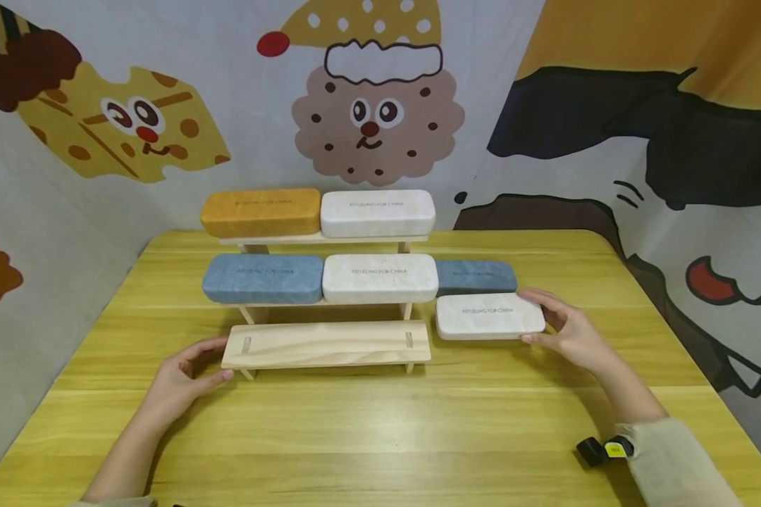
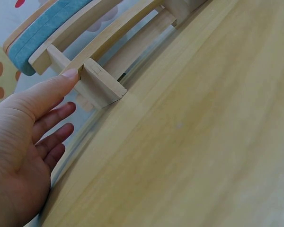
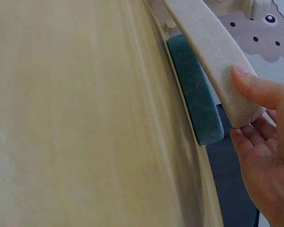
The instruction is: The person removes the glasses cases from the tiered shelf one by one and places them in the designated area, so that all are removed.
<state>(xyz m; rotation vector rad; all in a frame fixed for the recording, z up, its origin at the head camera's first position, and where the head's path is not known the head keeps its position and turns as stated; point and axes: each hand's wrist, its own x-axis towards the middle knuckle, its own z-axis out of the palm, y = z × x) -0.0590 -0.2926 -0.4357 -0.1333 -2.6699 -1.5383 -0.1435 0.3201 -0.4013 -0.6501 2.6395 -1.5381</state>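
Observation:
My right hand [image 1: 573,338] grips the right end of a white glasses case [image 1: 488,316], thumb on its front side and fingers behind. In the right wrist view this case is raised above the table, with a blue glasses case [image 3: 194,90] lying on the tabletop beyond it. My left hand [image 1: 180,377] holds the left end of the lowest step of a wooden tiered stand [image 1: 326,345], thumb at the front corner and index finger at the back. This step is bare. A blue case [image 1: 263,278] and a cream case [image 1: 380,278] lie side by side on the middle step.
On the top step sit an orange case [image 1: 260,213] and a white case [image 1: 378,213]. A cartoon-printed cloth [image 1: 241,63] hangs behind the wooden table [image 1: 355,436]. A black strap with a yellow label [image 1: 616,448] is on the right wrist.

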